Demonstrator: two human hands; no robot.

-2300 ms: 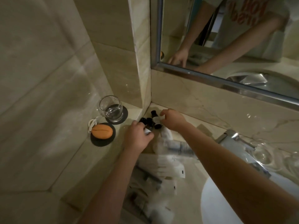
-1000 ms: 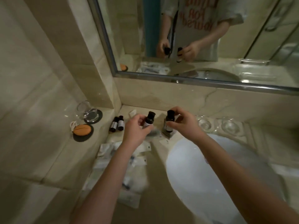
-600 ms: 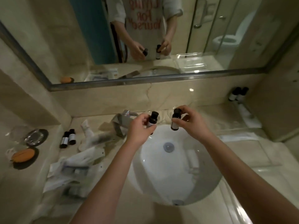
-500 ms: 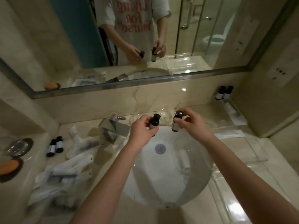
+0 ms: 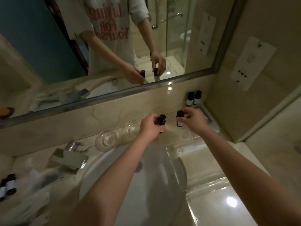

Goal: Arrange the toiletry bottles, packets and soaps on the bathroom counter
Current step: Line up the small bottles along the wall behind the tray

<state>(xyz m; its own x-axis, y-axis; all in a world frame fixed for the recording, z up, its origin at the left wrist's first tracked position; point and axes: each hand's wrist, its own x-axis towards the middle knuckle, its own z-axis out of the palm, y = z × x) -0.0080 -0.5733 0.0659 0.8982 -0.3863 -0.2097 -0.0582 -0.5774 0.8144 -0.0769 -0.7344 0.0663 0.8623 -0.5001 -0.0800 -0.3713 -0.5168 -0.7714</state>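
Two dark bottles are carried over the counter. The left bottle [image 5: 161, 122] is clamped in the curled fingers of the left hand [image 5: 150, 128]. The right bottle [image 5: 179, 121] is pinched by the fingertips of the right hand [image 5: 194, 121]. A standing pair [image 5: 193, 98] is parked just beyond the right fingers. Risk: the pair gets toppled at set-down, or a loosely pinched bottle is dropped into the basin [image 5: 154, 193] below the wrists.

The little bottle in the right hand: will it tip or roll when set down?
Probably light: the right hand carries the bottle in a pinch. Tall, narrow: likely tippy on the glossy counter; round, so may roll if toppled.
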